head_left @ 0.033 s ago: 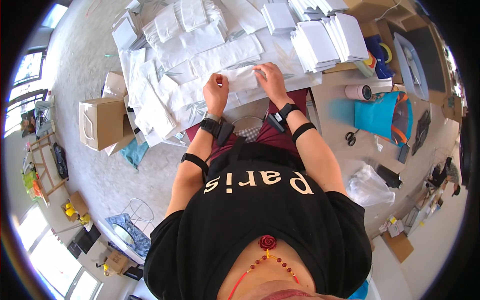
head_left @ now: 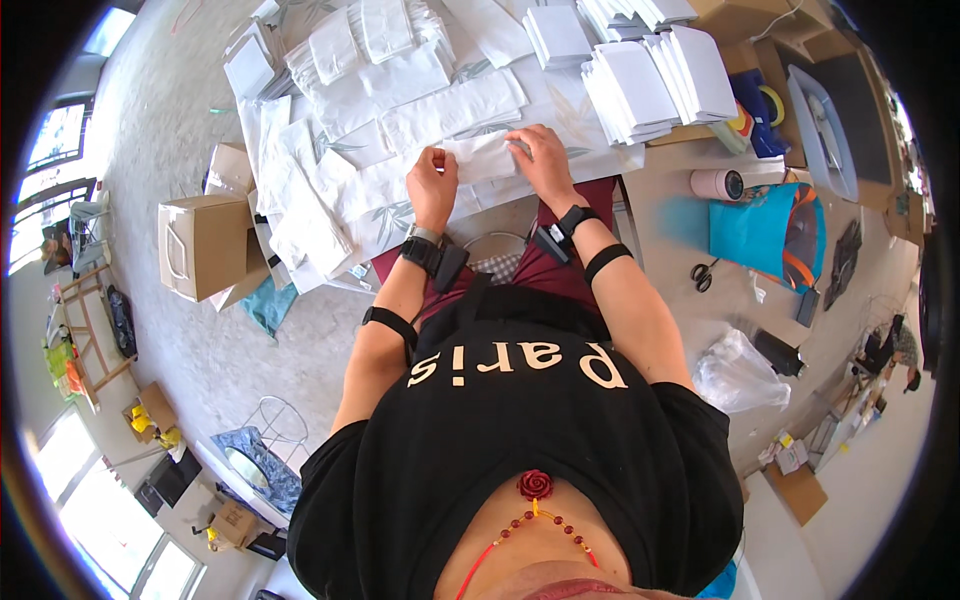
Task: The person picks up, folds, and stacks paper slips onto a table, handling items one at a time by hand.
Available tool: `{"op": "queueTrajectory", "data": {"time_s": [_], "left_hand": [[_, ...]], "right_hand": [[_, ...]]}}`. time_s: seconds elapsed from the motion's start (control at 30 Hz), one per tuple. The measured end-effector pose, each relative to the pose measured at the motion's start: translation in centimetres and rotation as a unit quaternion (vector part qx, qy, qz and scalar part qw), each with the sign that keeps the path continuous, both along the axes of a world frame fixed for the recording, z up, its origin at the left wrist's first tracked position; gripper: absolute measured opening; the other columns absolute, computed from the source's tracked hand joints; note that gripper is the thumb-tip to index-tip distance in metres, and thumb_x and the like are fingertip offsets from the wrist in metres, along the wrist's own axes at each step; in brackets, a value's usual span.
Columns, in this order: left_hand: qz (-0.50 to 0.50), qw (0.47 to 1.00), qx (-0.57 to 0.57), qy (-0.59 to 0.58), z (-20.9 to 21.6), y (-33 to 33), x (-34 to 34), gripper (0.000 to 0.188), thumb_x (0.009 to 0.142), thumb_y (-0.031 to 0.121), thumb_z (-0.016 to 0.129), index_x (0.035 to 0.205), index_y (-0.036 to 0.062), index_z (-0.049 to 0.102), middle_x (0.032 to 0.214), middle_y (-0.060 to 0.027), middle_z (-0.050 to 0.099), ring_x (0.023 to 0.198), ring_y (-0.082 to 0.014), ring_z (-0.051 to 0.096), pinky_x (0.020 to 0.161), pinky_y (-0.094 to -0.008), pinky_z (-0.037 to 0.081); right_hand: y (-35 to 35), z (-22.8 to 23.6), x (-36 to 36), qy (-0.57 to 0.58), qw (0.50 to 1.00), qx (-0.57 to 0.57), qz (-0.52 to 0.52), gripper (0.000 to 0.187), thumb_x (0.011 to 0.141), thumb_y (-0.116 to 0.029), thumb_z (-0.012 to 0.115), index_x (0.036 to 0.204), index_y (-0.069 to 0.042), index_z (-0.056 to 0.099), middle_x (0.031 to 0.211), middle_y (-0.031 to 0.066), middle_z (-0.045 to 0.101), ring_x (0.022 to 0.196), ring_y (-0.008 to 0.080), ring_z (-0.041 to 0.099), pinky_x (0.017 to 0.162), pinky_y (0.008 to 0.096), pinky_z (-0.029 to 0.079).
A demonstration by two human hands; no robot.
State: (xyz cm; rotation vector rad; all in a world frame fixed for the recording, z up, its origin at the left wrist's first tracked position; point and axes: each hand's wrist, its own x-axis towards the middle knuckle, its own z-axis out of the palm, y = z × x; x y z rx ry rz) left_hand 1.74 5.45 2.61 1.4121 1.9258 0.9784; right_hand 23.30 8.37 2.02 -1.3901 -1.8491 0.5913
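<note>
In front of me, at the near edge of the table, lies a thin white plastic bag (head_left: 482, 158), flat and slightly wrinkled. My left hand (head_left: 433, 188) is closed in a pinch at its left end, fingers curled inward. At its right end, my right hand (head_left: 543, 163) pinches the edge between thumb and fingers. Just beyond my hands are a flat, folded white bag (head_left: 450, 108) and a layered pile of similar bags (head_left: 350, 65). More white bags (head_left: 300, 205) lie loosely spread at the table's left side.
Stacks of folded white sheets (head_left: 628, 92) stand at the table's back right, with a smaller stack (head_left: 253, 65) at back left. Cardboard boxes (head_left: 203, 250) sit left of the table. A blue bag (head_left: 755, 232), black scissors (head_left: 704, 274) and clear plastic (head_left: 740, 372) lie on the right.
</note>
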Motion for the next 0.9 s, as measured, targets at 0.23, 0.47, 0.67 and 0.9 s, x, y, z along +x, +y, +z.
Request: {"op": "queueTrajectory", "data": {"time_s": [0.23, 0.47, 0.67, 0.9], "left_hand": [[-0.002, 1.000, -0.001, 0.004, 0.2, -0.2, 0.2, 0.022, 0.093, 0.018, 0.069, 0.097, -0.0032, 0.070, 0.085, -0.0163, 0.075, 0.074, -0.0255, 0.073, 0.069, -0.0372, 0.056], [-0.014, 0.998, 0.025, 0.050, -0.7, -0.3, -0.3, 0.021, 0.092, 0.018, 0.069, 0.095, -0.0032, 0.070, 0.086, -0.0172, 0.074, 0.077, -0.0304, 0.072, 0.072, -0.0397, 0.055], [-0.008, 0.995, 0.009, 0.101, -0.4, -0.6, -0.3, 0.017, 0.090, 0.018, 0.070, 0.093, 0.0011, 0.068, 0.089, -0.0157, 0.069, 0.078, -0.0339, 0.068, 0.072, -0.0450, 0.053], [0.064, 0.988, 0.068, 0.124, 0.1, -2.0, -2.2, 0.023, 0.088, 0.013, 0.073, 0.106, 0.0045, 0.061, 0.094, -0.0149, 0.060, 0.085, -0.0354, 0.061, 0.075, -0.0466, 0.049]], "right_hand": [[0.5, -1.3, 0.3, -0.048, 0.999, 0.004, 0.018, 0.019, 0.087, -0.014, 0.076, 0.106, -0.015, 0.075, 0.105, 0.0062, 0.067, 0.102, 0.0305, 0.061, 0.091, 0.0445, 0.049], [0.5, -1.7, 0.9, -0.086, 0.996, -0.014, 0.037, 0.028, 0.086, -0.018, 0.078, 0.114, -0.019, 0.075, 0.111, 0.0036, 0.064, 0.107, 0.0281, 0.060, 0.094, 0.0446, 0.047], [0.5, -1.1, 2.0, -0.146, 0.985, -0.032, 0.084, 0.042, 0.086, -0.027, 0.079, 0.127, -0.023, 0.072, 0.119, 0.0036, 0.059, 0.113, 0.0263, 0.057, 0.099, 0.0439, 0.044], [0.2, -0.4, 2.4, -0.194, 0.974, -0.033, 0.110, 0.057, 0.084, -0.037, 0.081, 0.138, -0.028, 0.067, 0.124, 0.0053, 0.054, 0.117, 0.0267, 0.054, 0.101, 0.0443, 0.042]]}}
